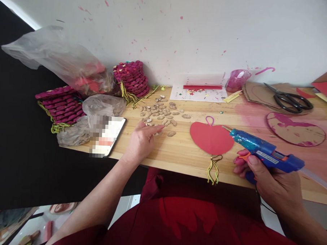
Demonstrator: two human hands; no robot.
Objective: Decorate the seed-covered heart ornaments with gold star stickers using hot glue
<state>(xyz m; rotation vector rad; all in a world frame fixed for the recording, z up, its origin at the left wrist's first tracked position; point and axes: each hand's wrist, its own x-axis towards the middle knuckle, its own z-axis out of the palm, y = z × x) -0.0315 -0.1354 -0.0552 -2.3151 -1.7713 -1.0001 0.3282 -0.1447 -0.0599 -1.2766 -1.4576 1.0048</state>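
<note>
My right hand is wrapped round a blue hot glue gun, its fingers by the orange trigger. The metal nozzle points left, over the right edge of a red paper heart. The heart lies flat at the table's front, with a pink loop at its top and a yellow-green tassel below. My left hand is at the near side of a spread of peanuts. Its index finger reaches out to the peanuts and the other fingers are partly curled; no peanut shows in its grasp.
Left of my left hand are a phone, plastic bags and magenta peanut-covered pieces. Star sequins lie on white paper at the back. To the right are scissors, a cardboard heart and a pink-stained cup.
</note>
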